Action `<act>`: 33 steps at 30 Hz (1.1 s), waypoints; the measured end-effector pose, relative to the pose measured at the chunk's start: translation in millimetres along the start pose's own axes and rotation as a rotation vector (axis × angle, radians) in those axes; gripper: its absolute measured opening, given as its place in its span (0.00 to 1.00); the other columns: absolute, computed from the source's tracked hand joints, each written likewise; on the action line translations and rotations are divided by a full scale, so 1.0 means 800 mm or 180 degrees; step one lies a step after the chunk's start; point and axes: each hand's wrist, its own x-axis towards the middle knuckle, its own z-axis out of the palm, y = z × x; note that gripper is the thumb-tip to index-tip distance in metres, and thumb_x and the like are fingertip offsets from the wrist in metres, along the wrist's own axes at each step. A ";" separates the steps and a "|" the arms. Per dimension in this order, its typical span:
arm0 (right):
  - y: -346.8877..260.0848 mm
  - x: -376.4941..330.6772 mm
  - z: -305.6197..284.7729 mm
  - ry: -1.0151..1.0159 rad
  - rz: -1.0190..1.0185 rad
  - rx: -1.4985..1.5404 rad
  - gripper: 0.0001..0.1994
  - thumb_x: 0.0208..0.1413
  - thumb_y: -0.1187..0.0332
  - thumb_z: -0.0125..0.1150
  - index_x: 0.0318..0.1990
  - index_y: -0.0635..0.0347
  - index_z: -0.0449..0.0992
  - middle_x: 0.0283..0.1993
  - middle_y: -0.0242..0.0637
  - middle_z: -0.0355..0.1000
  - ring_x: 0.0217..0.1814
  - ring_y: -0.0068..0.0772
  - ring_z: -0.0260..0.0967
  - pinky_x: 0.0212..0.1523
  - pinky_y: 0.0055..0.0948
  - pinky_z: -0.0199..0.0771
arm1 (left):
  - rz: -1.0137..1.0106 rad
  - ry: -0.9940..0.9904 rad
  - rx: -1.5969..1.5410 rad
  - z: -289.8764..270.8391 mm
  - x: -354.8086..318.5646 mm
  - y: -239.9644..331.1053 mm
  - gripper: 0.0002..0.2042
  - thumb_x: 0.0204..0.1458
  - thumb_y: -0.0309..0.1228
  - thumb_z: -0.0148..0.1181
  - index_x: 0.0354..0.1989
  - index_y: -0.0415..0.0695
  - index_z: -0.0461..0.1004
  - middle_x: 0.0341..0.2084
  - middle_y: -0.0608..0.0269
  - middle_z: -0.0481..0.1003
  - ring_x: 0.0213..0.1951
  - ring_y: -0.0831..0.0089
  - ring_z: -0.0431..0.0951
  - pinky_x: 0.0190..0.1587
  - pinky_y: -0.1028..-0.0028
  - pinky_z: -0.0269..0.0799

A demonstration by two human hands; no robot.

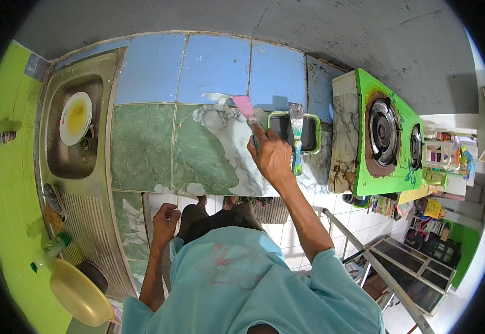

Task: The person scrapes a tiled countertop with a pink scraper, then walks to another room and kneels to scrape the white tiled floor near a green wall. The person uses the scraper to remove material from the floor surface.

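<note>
My right hand (271, 154) grips the handle of a putty knife with a pink blade (242, 105). The blade touches the counter where blue tile meets green, at the end of a smear of white paste (217, 97). Just right of this hand is a black tray with a green rim (310, 146). A second putty knife (296, 131), its blade coated with pale residue, lies across the tray, handle toward me. Low at my left side, my left hand (165, 220) is held off the counter with curled fingers, and nothing shows in it.
A steel sink (53, 161) holding a stained white plate (76, 118) is at the left, near a yellow basin (81, 292) and a bottle (50, 251). Patchy white marbling (237, 150) covers part of the green tile (142, 147). A green gas stove (387, 145) stands right, by a metal rail (365, 256).
</note>
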 end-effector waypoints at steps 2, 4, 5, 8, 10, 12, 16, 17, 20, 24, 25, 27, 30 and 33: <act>-0.009 -0.011 -0.005 -0.0069 -0.0014 0.0097 0.19 0.51 0.66 0.59 0.52 0.54 0.72 0.26 0.44 0.69 0.25 0.47 0.71 0.25 0.42 0.71 | 0.0055 0.0079 -0.0025 -0.004 0.001 -0.002 0.09 0.51 0.27 0.58 0.40 0.38 0.72 0.26 0.61 0.75 0.28 0.75 0.74 0.33 0.75 0.70; -0.011 -0.017 -0.006 -0.0174 0.0081 0.0028 0.19 0.50 0.66 0.59 0.51 0.56 0.73 0.26 0.46 0.69 0.24 0.49 0.70 0.24 0.43 0.70 | 0.0146 0.0131 -0.0089 -0.001 0.000 0.006 0.09 0.51 0.26 0.58 0.39 0.38 0.72 0.25 0.61 0.75 0.27 0.75 0.74 0.33 0.75 0.70; -0.009 -0.011 -0.004 -0.0097 0.0055 0.0031 0.19 0.50 0.66 0.60 0.51 0.56 0.73 0.26 0.46 0.69 0.24 0.49 0.70 0.24 0.43 0.70 | 0.0213 0.0156 -0.0124 0.000 0.001 0.013 0.08 0.51 0.26 0.58 0.39 0.38 0.72 0.25 0.61 0.75 0.27 0.75 0.74 0.33 0.75 0.70; 0.001 -0.001 -0.003 0.0096 -0.0025 0.0022 0.19 0.49 0.66 0.60 0.50 0.57 0.73 0.25 0.46 0.68 0.22 0.49 0.70 0.22 0.42 0.69 | 0.0424 0.0188 0.0018 0.009 0.003 0.069 0.07 0.50 0.25 0.59 0.37 0.38 0.72 0.24 0.60 0.75 0.27 0.74 0.74 0.32 0.74 0.70; -0.001 -0.008 -0.001 -0.0014 -0.0068 -0.0002 0.19 0.50 0.66 0.60 0.51 0.57 0.73 0.24 0.45 0.68 0.22 0.49 0.70 0.22 0.42 0.69 | 0.0741 0.0284 0.0279 0.008 0.023 0.096 0.07 0.50 0.26 0.59 0.36 0.38 0.72 0.24 0.60 0.74 0.27 0.74 0.74 0.32 0.73 0.70; -0.004 -0.016 0.008 -0.0143 -0.0029 -0.0051 0.21 0.50 0.65 0.60 0.54 0.55 0.71 0.26 0.46 0.69 0.22 0.49 0.70 0.21 0.42 0.69 | 0.1215 0.0374 0.0609 0.010 0.056 0.117 0.07 0.50 0.26 0.59 0.36 0.38 0.72 0.26 0.60 0.73 0.28 0.73 0.72 0.32 0.72 0.69; 0.024 0.006 0.006 -0.0002 0.0110 -0.0150 0.20 0.52 0.64 0.57 0.55 0.53 0.71 0.32 0.47 0.71 0.26 0.49 0.71 0.25 0.43 0.71 | 0.2195 0.0663 0.0902 0.036 0.152 0.191 0.08 0.47 0.24 0.61 0.36 0.40 0.73 0.26 0.56 0.73 0.28 0.64 0.74 0.33 0.68 0.70; 0.031 0.010 -0.002 0.0074 0.0178 -0.0055 0.19 0.53 0.64 0.57 0.54 0.53 0.71 0.35 0.47 0.72 0.28 0.50 0.72 0.27 0.43 0.72 | 0.2329 0.0651 0.0979 0.041 0.170 0.212 0.09 0.47 0.25 0.61 0.37 0.41 0.74 0.28 0.55 0.73 0.29 0.63 0.75 0.33 0.67 0.70; 0.025 0.003 -0.030 0.0337 0.0505 0.0425 0.18 0.53 0.66 0.56 0.52 0.54 0.73 0.38 0.48 0.74 0.32 0.51 0.73 0.31 0.42 0.74 | 0.2517 0.0588 0.1509 0.055 0.224 0.246 0.12 0.47 0.25 0.61 0.42 0.42 0.74 0.32 0.55 0.73 0.30 0.60 0.75 0.35 0.64 0.70; 0.038 -0.040 -0.031 0.0700 0.0530 0.0394 0.20 0.52 0.68 0.57 0.54 0.51 0.71 0.33 0.45 0.73 0.27 0.46 0.73 0.25 0.40 0.73 | 0.2940 0.0345 0.2169 0.088 0.292 0.271 0.11 0.49 0.27 0.59 0.42 0.43 0.75 0.35 0.56 0.72 0.35 0.58 0.75 0.38 0.61 0.71; 0.035 -0.048 -0.038 0.0695 0.0665 0.0428 0.19 0.51 0.69 0.58 0.53 0.52 0.72 0.33 0.45 0.74 0.28 0.46 0.74 0.26 0.39 0.73 | 0.3165 0.0276 0.2293 0.096 0.303 0.277 0.11 0.49 0.27 0.58 0.42 0.44 0.75 0.35 0.56 0.72 0.35 0.57 0.75 0.39 0.61 0.71; 0.036 -0.061 -0.041 0.0695 0.0768 0.0556 0.19 0.51 0.69 0.58 0.53 0.52 0.72 0.32 0.44 0.74 0.28 0.46 0.74 0.26 0.39 0.73 | 0.2961 -0.0072 0.2656 0.109 0.318 0.284 0.09 0.49 0.28 0.57 0.40 0.45 0.75 0.34 0.56 0.71 0.37 0.57 0.74 0.40 0.60 0.71; 0.037 -0.068 -0.043 0.0665 0.0876 0.0679 0.19 0.51 0.69 0.58 0.52 0.53 0.72 0.32 0.43 0.73 0.27 0.45 0.73 0.26 0.39 0.73 | 0.2923 -0.0339 0.3044 0.113 0.332 0.293 0.06 0.50 0.28 0.56 0.36 0.45 0.73 0.33 0.57 0.70 0.37 0.56 0.73 0.40 0.60 0.70; 0.041 -0.072 -0.037 0.0680 0.0899 0.0741 0.19 0.51 0.69 0.58 0.52 0.53 0.72 0.32 0.43 0.73 0.27 0.45 0.73 0.26 0.39 0.73 | 0.3108 -0.0109 0.3172 0.104 0.331 0.296 0.05 0.48 0.26 0.55 0.33 0.43 0.72 0.32 0.56 0.70 0.34 0.57 0.74 0.38 0.60 0.71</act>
